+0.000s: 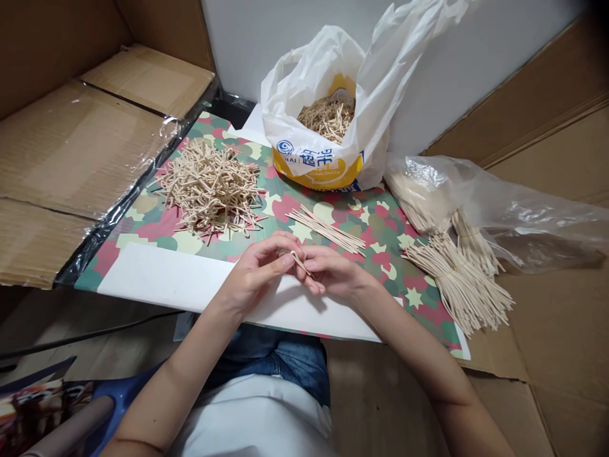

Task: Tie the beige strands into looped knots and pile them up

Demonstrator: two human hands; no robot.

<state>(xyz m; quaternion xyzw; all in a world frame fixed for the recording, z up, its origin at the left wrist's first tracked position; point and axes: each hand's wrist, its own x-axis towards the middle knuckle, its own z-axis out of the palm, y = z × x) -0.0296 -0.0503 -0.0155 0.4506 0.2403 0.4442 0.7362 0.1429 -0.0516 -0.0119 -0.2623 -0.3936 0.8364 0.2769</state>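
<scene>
Over the near edge of the table, my left hand (259, 270) and my right hand (330, 270) meet with fingers closed around a thin beige strand (301, 261). It is bent into a small loop at its upper end, by the left thumb. Just beyond my hands lie several straight strands (328, 230) side by side. To the left is a tangled heap of short, bent strands (209, 187). At the right edge, tied bundles of straight strands (459, 279) rest in a pile. What exactly the strands are made of cannot be told.
A white plastic bag (309, 143) filled with bent strands stands at the back. Beside it a clear plastic bag (428, 184) holds more straight strands. Cardboard (71, 146) lines the left, and a cardboard panel (561, 273) the right. Patterned sheeting (280, 206) covers the table.
</scene>
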